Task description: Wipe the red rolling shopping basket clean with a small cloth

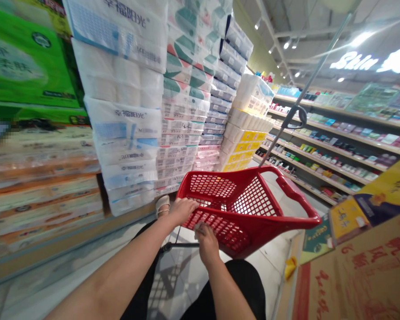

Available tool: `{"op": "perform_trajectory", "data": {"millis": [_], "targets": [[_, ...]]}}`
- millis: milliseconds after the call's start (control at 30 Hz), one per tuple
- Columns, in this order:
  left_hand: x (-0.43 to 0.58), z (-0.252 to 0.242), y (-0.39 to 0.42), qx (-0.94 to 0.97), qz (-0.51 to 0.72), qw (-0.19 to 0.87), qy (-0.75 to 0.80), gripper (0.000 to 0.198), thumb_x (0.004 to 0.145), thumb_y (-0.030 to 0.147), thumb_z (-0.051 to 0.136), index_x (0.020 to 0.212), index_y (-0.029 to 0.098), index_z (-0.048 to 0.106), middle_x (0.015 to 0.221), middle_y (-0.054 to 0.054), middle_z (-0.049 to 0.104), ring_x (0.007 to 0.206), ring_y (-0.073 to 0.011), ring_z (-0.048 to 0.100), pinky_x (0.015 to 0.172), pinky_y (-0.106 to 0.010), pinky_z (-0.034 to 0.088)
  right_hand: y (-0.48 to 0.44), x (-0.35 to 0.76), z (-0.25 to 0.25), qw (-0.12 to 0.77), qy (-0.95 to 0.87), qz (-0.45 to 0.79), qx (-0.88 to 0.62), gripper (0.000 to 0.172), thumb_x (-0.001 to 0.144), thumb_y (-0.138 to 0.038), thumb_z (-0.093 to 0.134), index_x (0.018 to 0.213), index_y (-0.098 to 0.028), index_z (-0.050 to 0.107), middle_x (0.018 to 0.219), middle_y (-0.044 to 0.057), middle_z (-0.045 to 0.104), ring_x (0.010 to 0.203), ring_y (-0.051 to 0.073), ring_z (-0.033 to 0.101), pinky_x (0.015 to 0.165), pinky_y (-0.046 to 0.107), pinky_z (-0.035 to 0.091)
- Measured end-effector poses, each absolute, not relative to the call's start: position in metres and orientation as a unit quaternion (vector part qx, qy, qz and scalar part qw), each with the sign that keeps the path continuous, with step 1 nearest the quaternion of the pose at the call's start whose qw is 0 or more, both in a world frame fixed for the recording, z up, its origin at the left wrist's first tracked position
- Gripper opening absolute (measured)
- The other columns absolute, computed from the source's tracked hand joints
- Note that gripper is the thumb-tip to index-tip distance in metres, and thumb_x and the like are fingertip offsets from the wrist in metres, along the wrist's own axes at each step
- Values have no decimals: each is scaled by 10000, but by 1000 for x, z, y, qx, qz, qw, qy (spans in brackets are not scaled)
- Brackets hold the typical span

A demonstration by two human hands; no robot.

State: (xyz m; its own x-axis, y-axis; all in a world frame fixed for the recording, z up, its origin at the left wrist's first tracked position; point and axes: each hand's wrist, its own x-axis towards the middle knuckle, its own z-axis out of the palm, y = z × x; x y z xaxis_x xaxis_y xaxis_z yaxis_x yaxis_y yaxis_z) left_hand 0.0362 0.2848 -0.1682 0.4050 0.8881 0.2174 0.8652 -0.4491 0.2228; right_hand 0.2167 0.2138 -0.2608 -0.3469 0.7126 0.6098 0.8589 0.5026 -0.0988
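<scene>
Notably, the near rim of one red shopping basket (250,226) is overlapped by the left hand (182,210), its fingers bent, though their grip cannot be told; just beside the wall, one small greyish item (202,228) is pinched in the closed fingers of the right hand (208,244). Lattice-perforated walls and one looped handle (296,195) are noted.

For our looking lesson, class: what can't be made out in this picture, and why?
All in the head view:
Greyish thing at the right hand: too small and partly covered by fingers to identify.
Shelf goods: labels too small to read.
Green pack: left end cut off by the picture's edge.
Cardboard box: right side cut off likewise.
</scene>
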Motion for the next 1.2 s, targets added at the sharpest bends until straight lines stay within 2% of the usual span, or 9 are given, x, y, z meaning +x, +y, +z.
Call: {"op": "perform_trajectory", "data": {"millis": [133, 267, 300, 467, 633, 800, 967, 1100, 1200], "targets": [[34, -166, 286, 839, 154, 37, 521, 390, 986, 382, 281, 977, 277, 657, 1017, -25, 703, 930, -194, 583, 796, -339, 366, 214, 221, -258, 376, -779, -177, -470, 303, 894, -106, 527, 1119, -242, 678, 1154, 82, 635, 1098, 228, 539, 903, 354, 475], [31, -165, 289, 839, 155, 43, 520, 402, 986, 386, 267, 997, 283, 655, 1057, -22, 702, 942, -199, 582, 797, -347, 365, 213, 225, -257, 318, -795, -136, -499, 276, 855, -74, 540, 876, -284, 717, 1050, 43, 655, 967, 219, 566, 750, 309, 494], [30, -164, 290, 837, 155, 47, 522, 401, 985, 388, 269, 1002, 285, 656, 1069, -19, 702, 944, -198, 582, 796, -347, 365, 213, 226, -257, 316, -796, -129, -499, 277, 852, -73, 542, 867, -288, 716, 1042, 38, 653, 967, 215, 564, 746, 303, 492], [27, -165, 293, 836, 157, 52, 522, 418, 981, 394, 268, 977, 288, 673, 1043, -17, 709, 929, -191, 586, 802, -343, 368, 215, 231, -261, 376, -763, -174, -497, 334, 866, -84, 527, 1109, -250, 684, 1143, 95, 621, 1092, 241, 526, 900, 363, 466], [23, -163, 295, 832, 155, 39, 531, 428, 977, 394, 268, 903, 266, 670, 988, -26, 712, 902, -199, 595, 774, -346, 365, 214, 236, -266, 313, -779, -150, -522, 349, 824, -36, 519, 948, -297, 714, 1096, 56, 633, 996, 228, 552, 777, 316, 489], [20, -161, 294, 830, 159, 34, 533, 436, 978, 416, 266, 895, 260, 665, 976, -23, 720, 886, -199, 601, 758, -342, 356, 213, 241, -267, 373, -752, -170, -515, 371, 847, -78, 528, 1133, -267, 668, 1145, 86, 610, 1082, 241, 512, 915, 362, 451], [17, -160, 294, 829, 160, 34, 535, 447, 979, 423, 263, 914, 258, 673, 996, -27, 724, 905, -212, 604, 751, -348, 355, 212, 240, -269, 310, -774, -125, -538, 367, 789, -33, 534, 970, -297, 715, 988, 63, 641, 928, 222, 557, 742, 296, 471], [15, -161, 296, 826, 169, 43, 536, 436, 977, 430, 278, 920, 267, 678, 1002, -17, 729, 914, -205, 605, 766, -339, 355, 211, 240, -262, 375, -746, -168, -525, 377, 843, -74, 507, 1115, -273, 676, 1101, 78, 623, 1017, 240, 537, 882, 351, 472], [14, -162, 297, 827, 167, 41, 535, 423, 978, 417, 284, 928, 274, 678, 1005, -10, 728, 925, -199, 603, 777, -328, 352, 210, 241, -257, 364, -747, -163, -531, 416, 820, -41, 502, 1102, -290, 679, 1050, 70, 628, 961, 231, 553, 813, 322, 489]]}}
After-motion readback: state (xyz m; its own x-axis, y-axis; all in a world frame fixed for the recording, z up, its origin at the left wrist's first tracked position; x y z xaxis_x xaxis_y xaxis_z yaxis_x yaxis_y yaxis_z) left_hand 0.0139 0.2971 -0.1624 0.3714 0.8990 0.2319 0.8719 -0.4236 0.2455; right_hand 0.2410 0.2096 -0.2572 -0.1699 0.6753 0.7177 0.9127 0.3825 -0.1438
